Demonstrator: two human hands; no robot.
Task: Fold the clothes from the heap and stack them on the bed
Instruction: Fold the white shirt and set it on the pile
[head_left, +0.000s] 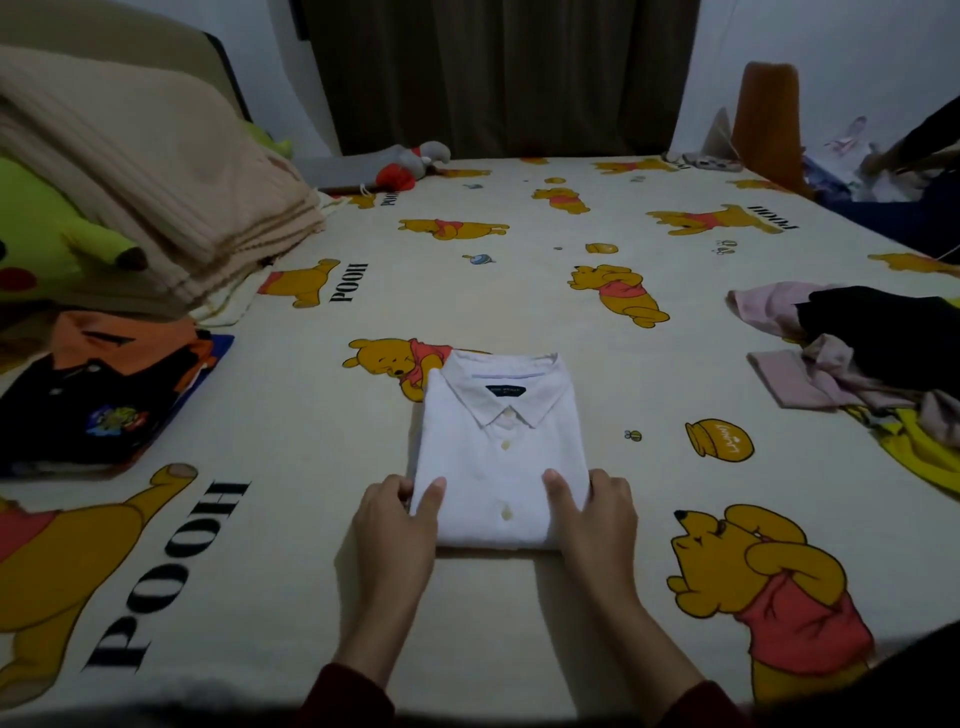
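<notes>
At the centre of the frame a folded white shirt (501, 452) lies collar-up on the bed (519, 291), whose sheet carries a cartoon-bear print. The left hand (397, 525) and right hand (592, 519) grip its lower corners, thumbs on top and fingers curled under the edges. At the right edge sits a loose heap of clothes (872, 358), at the left edge a stack of folded clothes (98, 395), and in the upper left a folded beige blanket (156, 176) over a green plush toy (62, 228).
</notes>
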